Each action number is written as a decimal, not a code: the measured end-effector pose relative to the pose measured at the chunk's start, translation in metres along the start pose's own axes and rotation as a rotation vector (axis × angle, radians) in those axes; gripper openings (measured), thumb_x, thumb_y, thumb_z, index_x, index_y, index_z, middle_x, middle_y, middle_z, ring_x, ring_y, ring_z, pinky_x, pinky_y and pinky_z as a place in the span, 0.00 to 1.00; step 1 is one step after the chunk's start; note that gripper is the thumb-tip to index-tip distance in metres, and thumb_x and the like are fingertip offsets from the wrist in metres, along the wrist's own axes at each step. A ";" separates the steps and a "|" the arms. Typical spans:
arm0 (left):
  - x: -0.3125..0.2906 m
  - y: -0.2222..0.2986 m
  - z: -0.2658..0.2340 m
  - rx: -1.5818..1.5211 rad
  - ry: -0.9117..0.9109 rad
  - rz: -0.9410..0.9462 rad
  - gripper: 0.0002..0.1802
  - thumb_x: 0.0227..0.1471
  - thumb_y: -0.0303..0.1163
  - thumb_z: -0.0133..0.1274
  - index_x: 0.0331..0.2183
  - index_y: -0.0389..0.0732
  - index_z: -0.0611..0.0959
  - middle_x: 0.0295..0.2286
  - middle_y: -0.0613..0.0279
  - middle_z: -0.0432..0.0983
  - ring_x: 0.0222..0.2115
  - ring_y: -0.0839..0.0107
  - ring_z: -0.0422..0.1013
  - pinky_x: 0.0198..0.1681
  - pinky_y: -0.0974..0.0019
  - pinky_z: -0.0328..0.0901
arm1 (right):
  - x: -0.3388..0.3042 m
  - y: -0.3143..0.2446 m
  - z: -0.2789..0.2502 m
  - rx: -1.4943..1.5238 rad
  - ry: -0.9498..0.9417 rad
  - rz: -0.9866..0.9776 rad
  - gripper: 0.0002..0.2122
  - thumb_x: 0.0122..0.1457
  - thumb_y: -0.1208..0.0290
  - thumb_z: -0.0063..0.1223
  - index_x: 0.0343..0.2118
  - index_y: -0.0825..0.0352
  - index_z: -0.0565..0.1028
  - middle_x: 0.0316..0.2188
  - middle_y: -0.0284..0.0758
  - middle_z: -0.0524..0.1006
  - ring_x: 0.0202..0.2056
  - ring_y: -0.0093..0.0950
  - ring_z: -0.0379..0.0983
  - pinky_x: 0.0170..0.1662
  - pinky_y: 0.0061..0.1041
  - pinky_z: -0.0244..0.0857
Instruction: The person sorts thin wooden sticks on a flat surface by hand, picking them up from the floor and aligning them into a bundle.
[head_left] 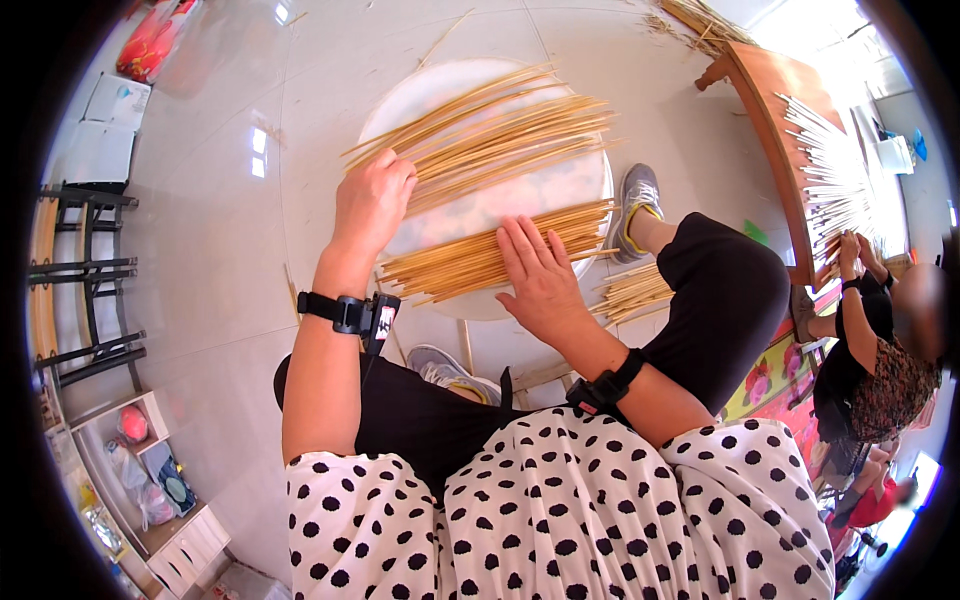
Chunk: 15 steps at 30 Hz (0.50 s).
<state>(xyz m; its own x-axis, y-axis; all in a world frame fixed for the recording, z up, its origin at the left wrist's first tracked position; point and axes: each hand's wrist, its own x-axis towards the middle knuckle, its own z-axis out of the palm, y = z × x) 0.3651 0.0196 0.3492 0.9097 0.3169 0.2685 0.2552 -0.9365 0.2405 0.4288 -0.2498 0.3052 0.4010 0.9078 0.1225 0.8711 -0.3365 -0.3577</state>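
Note:
A round pale table top point(470, 215) in front of me carries thin golden straw stalks in two groups. The far group point(500, 135) is spread loosely and slants up to the right. The near bundle point(450, 260) lies closer together along the edge nearest me. At the left ends of the far stalks, my left hand point(375, 195) is closed with curled fingers, pinching stalks; its fingertips are partly hidden. My right hand point(540, 275) rests palm down on the near bundle, fingers stretched out.
More stalks point(635, 292) lie low beside my right knee. A wooden table point(785, 75) at the right bears a fan of pale sticks point(835, 180), where another person point(865, 370) works. Black-framed folded furniture point(90, 270) and an open cabinet point(150, 480) stand at the left.

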 end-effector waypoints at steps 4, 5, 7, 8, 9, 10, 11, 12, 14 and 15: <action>0.002 -0.005 -0.005 0.002 0.068 -0.016 0.02 0.52 0.28 0.60 0.29 0.42 0.83 0.29 0.62 0.76 0.31 0.57 0.75 0.33 0.56 0.71 | -0.001 0.002 0.005 -0.017 0.004 0.004 0.47 0.46 0.62 0.70 0.67 0.71 0.57 0.70 0.42 0.56 0.71 0.38 0.49 0.70 0.44 0.45; 0.002 -0.007 -0.007 -0.002 0.096 -0.013 0.02 0.51 0.28 0.60 0.29 0.43 0.83 0.29 0.62 0.76 0.32 0.58 0.75 0.33 0.56 0.71 | -0.001 0.003 0.004 -0.020 0.005 0.008 0.47 0.45 0.62 0.71 0.68 0.70 0.57 0.70 0.41 0.56 0.71 0.38 0.49 0.70 0.44 0.45; 0.000 -0.011 -0.011 -0.016 0.086 -0.055 0.02 0.51 0.28 0.60 0.29 0.43 0.83 0.28 0.63 0.76 0.32 0.58 0.75 0.33 0.56 0.71 | -0.001 0.002 0.006 -0.024 0.009 0.009 0.48 0.44 0.62 0.71 0.68 0.70 0.57 0.70 0.40 0.56 0.71 0.37 0.49 0.70 0.44 0.45; 0.000 -0.011 -0.013 -0.029 0.083 -0.075 0.02 0.51 0.28 0.60 0.29 0.43 0.83 0.28 0.63 0.76 0.32 0.58 0.75 0.33 0.57 0.71 | -0.001 0.002 0.005 -0.029 0.010 0.007 0.48 0.44 0.62 0.72 0.68 0.70 0.57 0.70 0.40 0.56 0.71 0.37 0.49 0.70 0.44 0.45; -0.001 -0.012 -0.014 -0.055 0.064 -0.082 0.02 0.51 0.28 0.60 0.29 0.43 0.83 0.28 0.63 0.76 0.32 0.58 0.75 0.33 0.57 0.71 | -0.001 0.002 0.005 -0.035 0.011 0.007 0.48 0.44 0.62 0.72 0.68 0.70 0.57 0.70 0.40 0.56 0.71 0.37 0.49 0.70 0.44 0.45; -0.002 -0.012 -0.016 -0.082 0.045 -0.088 0.02 0.51 0.28 0.60 0.29 0.43 0.83 0.28 0.63 0.76 0.32 0.59 0.75 0.33 0.57 0.71 | -0.001 0.001 0.004 -0.036 0.002 0.008 0.47 0.45 0.61 0.71 0.68 0.70 0.57 0.70 0.41 0.56 0.71 0.37 0.49 0.70 0.44 0.44; -0.002 -0.011 -0.018 -0.109 0.026 -0.093 0.02 0.51 0.29 0.60 0.28 0.43 0.83 0.28 0.63 0.76 0.32 0.59 0.75 0.33 0.57 0.71 | -0.001 0.001 0.002 -0.037 -0.007 0.011 0.47 0.46 0.61 0.70 0.68 0.70 0.58 0.70 0.41 0.55 0.71 0.37 0.49 0.70 0.44 0.44; -0.004 -0.009 -0.019 -0.126 -0.005 -0.085 0.02 0.51 0.29 0.61 0.28 0.43 0.83 0.28 0.63 0.76 0.32 0.58 0.75 0.33 0.57 0.71 | -0.001 0.000 0.001 -0.038 -0.015 0.015 0.46 0.46 0.61 0.69 0.68 0.70 0.58 0.70 0.42 0.55 0.71 0.37 0.49 0.71 0.43 0.43; -0.008 -0.002 -0.022 -0.164 -0.069 -0.065 0.02 0.50 0.29 0.61 0.28 0.42 0.83 0.28 0.62 0.76 0.31 0.58 0.75 0.33 0.57 0.70 | -0.001 0.000 0.001 -0.023 -0.014 0.011 0.46 0.46 0.61 0.69 0.68 0.70 0.58 0.70 0.42 0.55 0.71 0.37 0.49 0.71 0.43 0.43; -0.010 0.002 -0.024 -0.172 -0.107 -0.059 0.02 0.50 0.29 0.61 0.28 0.42 0.83 0.28 0.62 0.77 0.31 0.57 0.75 0.33 0.56 0.70 | -0.001 0.000 0.001 -0.016 -0.013 0.012 0.46 0.46 0.61 0.69 0.68 0.70 0.58 0.70 0.42 0.55 0.71 0.37 0.49 0.71 0.43 0.42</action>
<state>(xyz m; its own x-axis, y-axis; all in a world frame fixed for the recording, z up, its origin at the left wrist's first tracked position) 0.3487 0.0184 0.3689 0.9266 0.3442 0.1512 0.2577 -0.8743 0.4112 0.4283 -0.2508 0.3043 0.4074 0.9071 0.1061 0.8710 -0.3509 -0.3439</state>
